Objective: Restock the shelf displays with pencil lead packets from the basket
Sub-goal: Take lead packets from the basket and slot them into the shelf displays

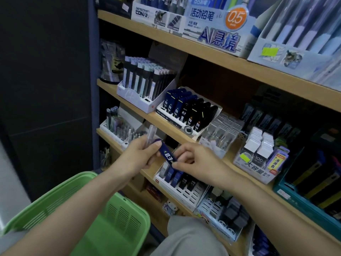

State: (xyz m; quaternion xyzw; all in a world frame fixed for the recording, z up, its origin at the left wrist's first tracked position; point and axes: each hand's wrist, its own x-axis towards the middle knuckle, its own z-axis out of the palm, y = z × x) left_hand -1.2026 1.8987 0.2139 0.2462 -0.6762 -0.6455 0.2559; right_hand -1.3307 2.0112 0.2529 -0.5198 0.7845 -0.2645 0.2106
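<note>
Both hands hold a blue "0.3" pencil lead packet in front of the shelves.

The blue lead packet (168, 156), marked "0.3" in white, hangs in the air between the two hands, above a white display box (181, 189) on the lower shelf whose cases read "HB 0.5". The left hand (142, 154) pinches the packet's upper end, its fingers also closed around a clear plastic sleeve (151, 133); the right hand (195, 159) has its fingers closed on the lower end. On the shelf above, a display tray (188, 111) carries matching blue and black "0.3" cases. Beside it to the right stands a box of clear cases (221, 133). The top shelf has a "DETECTIVE CONAN" box (147, 13) and a "0.5" mechanical pencil box (217, 24). The green basket (103, 218) sits below the left forearm.
</note>
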